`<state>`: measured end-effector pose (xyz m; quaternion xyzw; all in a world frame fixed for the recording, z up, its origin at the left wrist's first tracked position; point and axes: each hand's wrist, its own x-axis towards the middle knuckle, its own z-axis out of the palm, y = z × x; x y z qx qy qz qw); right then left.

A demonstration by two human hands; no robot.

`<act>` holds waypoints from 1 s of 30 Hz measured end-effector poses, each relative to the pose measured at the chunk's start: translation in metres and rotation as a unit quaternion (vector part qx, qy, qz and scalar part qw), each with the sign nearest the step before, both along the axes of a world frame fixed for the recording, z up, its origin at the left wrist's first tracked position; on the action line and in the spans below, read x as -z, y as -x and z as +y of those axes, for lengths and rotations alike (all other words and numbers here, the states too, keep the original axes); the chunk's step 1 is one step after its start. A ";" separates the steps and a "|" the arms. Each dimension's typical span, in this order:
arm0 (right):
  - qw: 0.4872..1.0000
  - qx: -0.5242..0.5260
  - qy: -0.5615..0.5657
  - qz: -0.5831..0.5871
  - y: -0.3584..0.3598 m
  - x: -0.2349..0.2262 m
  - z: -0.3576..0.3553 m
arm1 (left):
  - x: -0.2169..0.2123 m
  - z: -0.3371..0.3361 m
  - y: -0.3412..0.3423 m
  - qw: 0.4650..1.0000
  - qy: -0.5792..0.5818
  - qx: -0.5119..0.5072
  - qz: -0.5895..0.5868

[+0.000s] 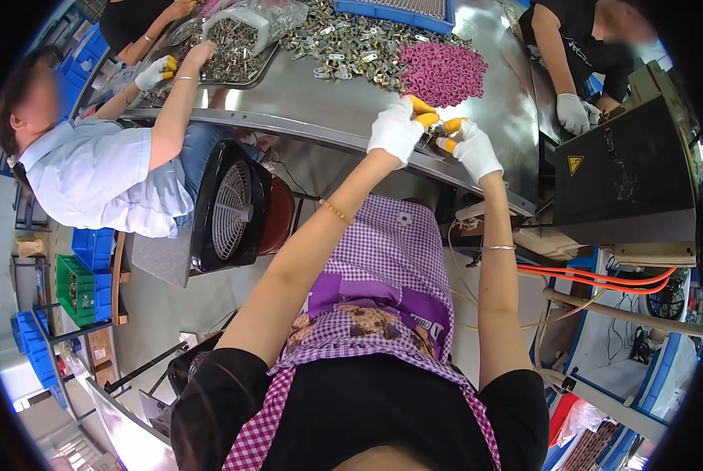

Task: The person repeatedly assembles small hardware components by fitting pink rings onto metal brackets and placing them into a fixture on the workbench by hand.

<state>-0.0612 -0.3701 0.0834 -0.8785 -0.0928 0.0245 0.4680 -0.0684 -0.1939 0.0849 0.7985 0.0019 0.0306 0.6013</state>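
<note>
My left hand (398,130) and my right hand (474,151) wear white gloves with yellow fingertips. They meet over the near edge of a metal table (320,111). Between their pinched fingertips is a small metal part (430,136), mostly covered by the fingers; its exact kind does not show. Just beyond my hands lies a heap of small pink rings (443,72). A spread of small silver and brass-coloured metal pieces (337,56) adjoins it on the left.
A blue tray (402,14) stands at the far edge. Leftward, a seated person (104,169) reaches to a metal tray of small parts (237,53), near a black fan (232,210). At right are a dark machine box (626,169) and another person's gloved hand (573,115).
</note>
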 end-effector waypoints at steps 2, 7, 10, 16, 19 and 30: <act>0.998 0.023 0.005 0.057 0.001 -0.014 0.007 | -0.007 -0.005 -0.003 0.989 -0.145 0.023 0.029; 1.000 0.008 0.003 -0.026 -0.008 0.026 -0.010 | -0.002 -0.012 -0.010 0.902 -0.414 0.057 -0.111; 0.990 0.014 0.074 -0.119 0.014 0.019 0.004 | 0.009 -0.010 -0.011 0.871 -0.457 0.043 -0.173; 0.944 0.047 0.251 -0.211 0.026 -0.002 0.006 | -0.003 -0.004 -0.010 0.865 -0.480 0.034 -0.142; 0.932 0.129 0.300 -0.160 0.022 0.000 -0.010 | 0.002 0.017 -0.020 0.903 -0.424 -0.026 -0.063; 0.847 0.392 0.342 -0.110 -0.052 0.009 -0.080 | 0.021 0.050 -0.099 0.872 -0.478 -0.070 -0.085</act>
